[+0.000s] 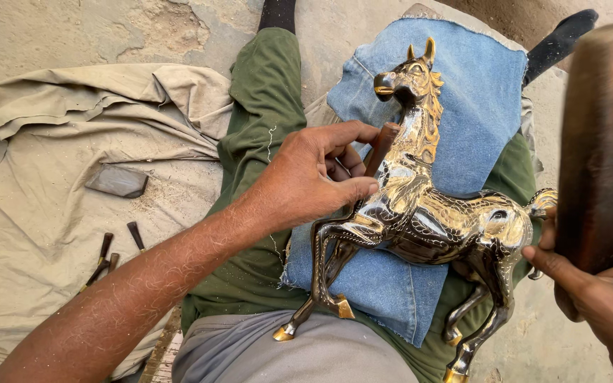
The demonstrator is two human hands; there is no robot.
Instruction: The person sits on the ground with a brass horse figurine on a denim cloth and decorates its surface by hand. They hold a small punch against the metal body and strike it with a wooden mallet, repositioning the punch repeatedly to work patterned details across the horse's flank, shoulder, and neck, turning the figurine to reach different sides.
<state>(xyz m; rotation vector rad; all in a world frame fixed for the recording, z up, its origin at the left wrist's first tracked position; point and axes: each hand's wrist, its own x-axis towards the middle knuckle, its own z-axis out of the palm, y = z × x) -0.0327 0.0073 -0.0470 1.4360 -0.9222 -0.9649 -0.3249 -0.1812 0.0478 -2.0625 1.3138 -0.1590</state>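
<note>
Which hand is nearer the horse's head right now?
Left. The left hand holds a chisel at the neck just below the horse's head; the right hand, gripping a wooden mallet, is by its tail.

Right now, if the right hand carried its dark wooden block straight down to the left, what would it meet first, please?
Probably the chisel-like tool that the left hand holds against the shiny brass horse figure; the right hand and wooden block are blurred, so depth is unclear.

Dressed in olive-green trousers (pixel 264 99), black socks (pixel 278 13) and a grey shirt hem (pixel 285 351); bare, hairy forearms, no sleeves, both hands (pixel 313 177) ungloved.
</note>
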